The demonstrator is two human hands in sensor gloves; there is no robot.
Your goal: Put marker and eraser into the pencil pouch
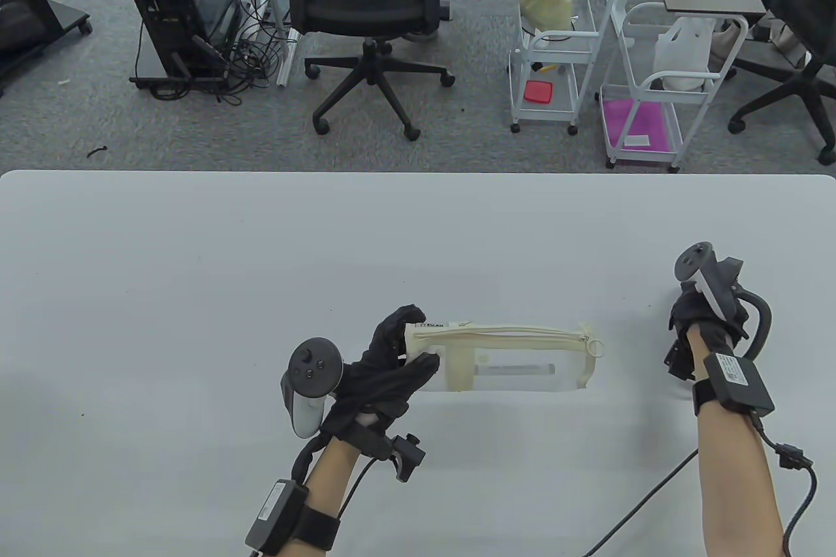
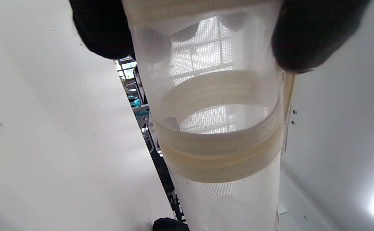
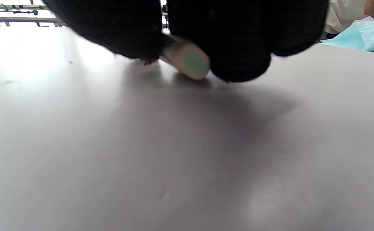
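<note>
The left hand (image 1: 385, 364) grips the near-left end of the pencil pouch (image 1: 516, 358), thumb on its front face and fingers curled over the top edge; the left wrist view shows two gloved fingertips (image 2: 305, 35) pinching the mesh wall (image 2: 219, 128) on either side. The pouch lies lengthwise on the white table (image 1: 196, 270), its zipper (image 1: 509, 332) running along the top to a ring pull at the right end, with a pale stick-like item visible through the clear window. A small label sits by the left fingers, its print too small to read. Well apart to the right, the right hand (image 1: 702, 315) rests fingers-down on the table, closed around a cylindrical marker (image 3: 187, 59) with a greenish end, touching the surface. The eraser cannot be made out.
</note>
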